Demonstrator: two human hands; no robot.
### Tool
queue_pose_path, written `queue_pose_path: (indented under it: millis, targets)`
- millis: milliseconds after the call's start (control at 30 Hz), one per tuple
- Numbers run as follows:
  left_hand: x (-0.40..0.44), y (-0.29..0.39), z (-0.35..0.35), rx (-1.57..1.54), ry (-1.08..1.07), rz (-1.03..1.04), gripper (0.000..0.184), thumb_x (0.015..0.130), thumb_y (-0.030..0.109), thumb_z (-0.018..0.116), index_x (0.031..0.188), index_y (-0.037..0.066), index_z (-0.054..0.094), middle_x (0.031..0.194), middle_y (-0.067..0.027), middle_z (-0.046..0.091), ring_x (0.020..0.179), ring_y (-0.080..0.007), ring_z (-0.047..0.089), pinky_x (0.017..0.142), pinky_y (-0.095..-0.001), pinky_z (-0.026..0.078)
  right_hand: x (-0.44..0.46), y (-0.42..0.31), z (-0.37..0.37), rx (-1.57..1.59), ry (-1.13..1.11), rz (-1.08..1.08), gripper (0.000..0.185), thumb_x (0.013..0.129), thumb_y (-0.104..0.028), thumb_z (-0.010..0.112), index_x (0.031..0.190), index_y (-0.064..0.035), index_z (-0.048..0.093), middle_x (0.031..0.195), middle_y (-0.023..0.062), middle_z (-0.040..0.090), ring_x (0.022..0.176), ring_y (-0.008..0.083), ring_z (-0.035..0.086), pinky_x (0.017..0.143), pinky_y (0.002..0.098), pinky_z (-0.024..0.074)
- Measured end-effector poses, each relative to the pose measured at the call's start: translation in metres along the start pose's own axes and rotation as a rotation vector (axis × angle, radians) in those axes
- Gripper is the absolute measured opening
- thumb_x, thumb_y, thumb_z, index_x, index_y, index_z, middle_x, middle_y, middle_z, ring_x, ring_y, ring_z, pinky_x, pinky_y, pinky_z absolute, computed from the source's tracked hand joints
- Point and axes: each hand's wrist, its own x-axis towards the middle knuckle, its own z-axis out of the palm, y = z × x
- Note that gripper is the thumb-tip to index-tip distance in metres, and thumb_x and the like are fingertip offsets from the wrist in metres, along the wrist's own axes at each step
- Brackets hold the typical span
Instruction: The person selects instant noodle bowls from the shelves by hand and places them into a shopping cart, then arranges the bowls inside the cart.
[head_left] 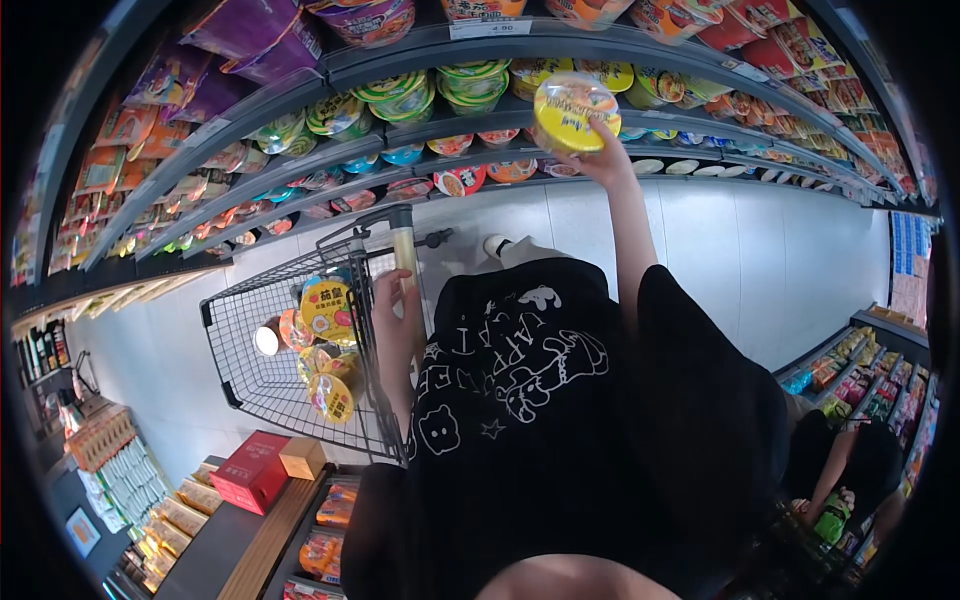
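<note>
My right hand (596,160) is raised in front of the shelves, its fingers closed around a yellow instant noodle bowl (575,118) with a clear wrapped lid. The bowl is tilted so its top and printed side both show. At the left, my left hand (396,315) is on the handle (405,250) of a black wire shopping cart (240,385), fingers curled over the bar. Inside the cart lie several yellow instant noodle packs (328,308), some rounded like bowls (330,397), and a white-topped cup (267,340).
Shelves (350,140) of bowl and bag noodles curve across the front, with green bowls (473,88) beside the yellow ones. Behind the cart is a counter with a red box (252,472). Another person (850,480) is at the lower right, beside snack racks (880,390).
</note>
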Motion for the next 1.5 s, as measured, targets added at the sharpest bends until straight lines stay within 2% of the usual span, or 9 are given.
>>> queue_pose_path:
  millis: [200, 333, 767, 1000, 1133, 1200, 1333, 1400, 1500]
  targets:
    - [-0.005, 0.018, 0.001, 0.094, 0.026, 0.043, 0.023, 0.079, 0.004, 0.051, 0.101, 0.005, 0.046, 0.093, -0.0138, 0.053, 0.085, -0.0236, 0.055, 0.08, -0.0307, 0.041, 0.056, -0.037, 0.037, 0.112, 0.131, -0.144, 0.052, 0.077, -0.016, 0.059, 0.12, -0.0093, 0.032, 0.122, 0.0166, 0.032, 0.113, 0.0342, 0.035, 0.089, 0.0584, 0.0326]
    - [-0.006, 0.017, 0.001, 0.104, 0.046, 0.042, 0.023, 0.079, 0.005, 0.052, 0.102, 0.007, 0.046, 0.088, -0.0142, 0.054, 0.083, -0.0241, 0.056, 0.075, -0.0305, 0.042, 0.102, -0.055, 0.032, 0.199, 0.046, -0.101, 0.046, 0.086, -0.007, 0.041, 0.126, -0.0045, 0.017, 0.126, 0.0253, 0.023, 0.115, 0.0457, 0.026, 0.091, 0.0584, 0.0329]
    - [0.0, -0.008, 0.008, 0.073, 0.053, 0.042, 0.024, 0.079, 0.008, 0.053, 0.1, 0.01, 0.042, 0.06, -0.0085, 0.039, 0.052, -0.0158, 0.038, 0.048, -0.0286, 0.031, 0.088, -0.031, 0.04, 0.025, -0.094, -0.114, 0.039, 0.086, -0.011, 0.038, 0.12, -0.0025, 0.02, 0.127, 0.0195, 0.025, 0.112, 0.0425, 0.033, 0.093, 0.0486, 0.0362]
    - [0.001, -0.005, 0.011, 0.05, 0.071, 0.083, 0.024, 0.079, 0.007, 0.054, 0.099, 0.008, 0.04, 0.062, -0.0073, 0.038, 0.051, -0.0149, 0.036, 0.047, -0.0285, 0.03, 0.073, 0.014, 0.04, -0.406, -0.146, -0.016, 0.043, 0.083, -0.014, 0.042, 0.125, -0.0097, 0.031, 0.122, 0.0102, 0.043, 0.106, 0.0244, 0.046, 0.087, 0.0369, 0.0382]
    - [0.007, -0.019, 0.019, 0.006, 0.186, 0.3, 0.03, 0.079, 0.004, 0.051, 0.106, 0.006, 0.038, 0.074, -0.0114, 0.05, 0.062, -0.015, 0.047, 0.056, -0.0254, 0.037, 0.027, 0.099, 0.068, -0.822, -0.324, -0.178, 0.032, 0.082, -0.011, 0.045, 0.113, -0.0084, 0.048, 0.109, 0.0052, 0.055, 0.093, 0.0167, 0.054, 0.084, 0.0312, 0.039]
    - [0.008, -0.025, 0.024, -0.352, 0.148, 0.112, 0.035, 0.082, 0.007, 0.048, 0.115, 0.006, 0.036, 0.078, -0.013, 0.056, 0.068, -0.0161, 0.053, 0.063, -0.0247, 0.04, 0.015, 0.144, 0.076, -0.84, -0.471, -0.238, 0.028, 0.081, -0.009, 0.046, 0.109, -0.0082, 0.052, 0.112, 0.0072, 0.052, 0.098, 0.0164, 0.052, 0.084, 0.0302, 0.0395]
    - [0.006, -0.025, -0.005, -0.157, 0.165, -0.054, 0.03, 0.085, 0.012, 0.045, 0.114, 0.004, 0.041, 0.078, -0.0129, 0.059, 0.071, -0.0164, 0.056, 0.065, -0.0263, 0.042, -0.048, 0.202, 0.108, -1.241, -0.771, -0.823, 0.031, 0.076, -0.018, 0.054, 0.107, -0.0138, 0.054, 0.127, 0.0103, 0.038, 0.118, 0.0284, 0.031, 0.095, 0.0422, 0.0262]
    - [0.003, -0.04, -0.027, 0.22, 0.416, -0.039, 0.024, 0.086, 0.016, 0.043, 0.103, 0.001, 0.05, 0.079, -0.0127, 0.06, 0.069, -0.0163, 0.057, 0.061, -0.0284, 0.044, -0.062, 0.209, 0.112, -1.385, -0.895, -1.081, 0.031, 0.072, -0.02, 0.058, 0.103, -0.0161, 0.058, 0.129, 0.0103, 0.035, 0.122, 0.0338, 0.023, 0.098, 0.0467, 0.0205]
    - [-0.008, -0.055, -0.068, 0.032, 0.857, -0.107, 0.024, 0.083, 0.017, 0.045, 0.096, -0.001, 0.054, 0.079, -0.0147, 0.06, 0.066, -0.0194, 0.059, 0.058, -0.0301, 0.045, -0.065, 0.209, 0.109, -1.497, -0.917, -1.15, 0.016, 0.065, -0.022, 0.063, 0.078, -0.0144, 0.064, 0.123, 0.0053, 0.042, 0.122, 0.0443, 0.014, 0.099, 0.0492, 0.0173]
